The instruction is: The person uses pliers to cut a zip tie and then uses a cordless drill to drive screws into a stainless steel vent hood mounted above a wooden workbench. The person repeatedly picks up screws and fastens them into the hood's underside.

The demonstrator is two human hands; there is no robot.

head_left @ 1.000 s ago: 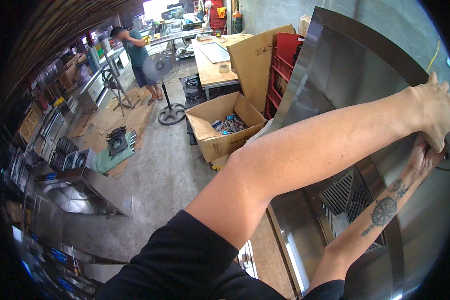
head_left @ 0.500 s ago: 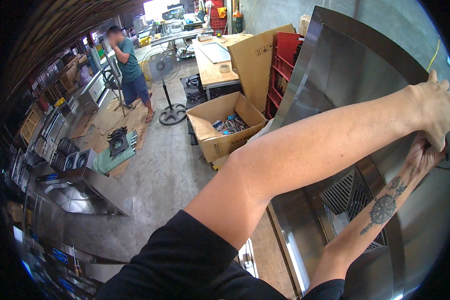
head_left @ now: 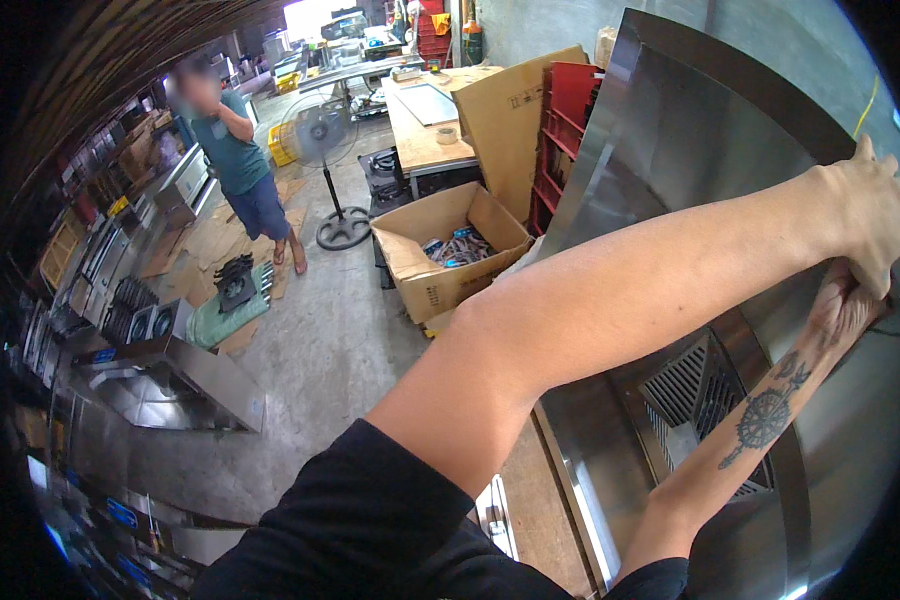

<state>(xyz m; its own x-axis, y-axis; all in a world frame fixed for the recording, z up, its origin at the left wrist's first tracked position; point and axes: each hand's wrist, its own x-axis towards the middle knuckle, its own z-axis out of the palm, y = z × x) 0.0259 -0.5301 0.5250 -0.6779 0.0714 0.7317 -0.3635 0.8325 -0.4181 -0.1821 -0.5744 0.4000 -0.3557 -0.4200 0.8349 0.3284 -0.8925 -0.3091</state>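
Observation:
A large stainless steel range hood (head_left: 710,130) fills the right side, tipped so its inside faces me, with a slatted baffle filter (head_left: 676,378) in its recess. My left arm reaches across it. At the far right edge my left hand (head_left: 863,215) is closed, its fingers curled over something hidden beyond the knuckles. Just below, partly covered by the left, my right hand (head_left: 850,300) also looks closed by the hood's inner wall. What either one grips is lost at the dark rim of the view. The right forearm bears a tattoo.
An open cardboard box (head_left: 450,250) of small metal parts stands left of the hood, near a red rack (head_left: 567,130) and a wooden worktable (head_left: 440,150). A pedestal fan (head_left: 325,140) and a co-worker (head_left: 235,155) are farther off. Another steel hood (head_left: 195,375) lies on the floor.
The co-worker has stepped closer and a little to the left, a hand still raised to the head. Both my hands stay at nearly the same spot by the hood.

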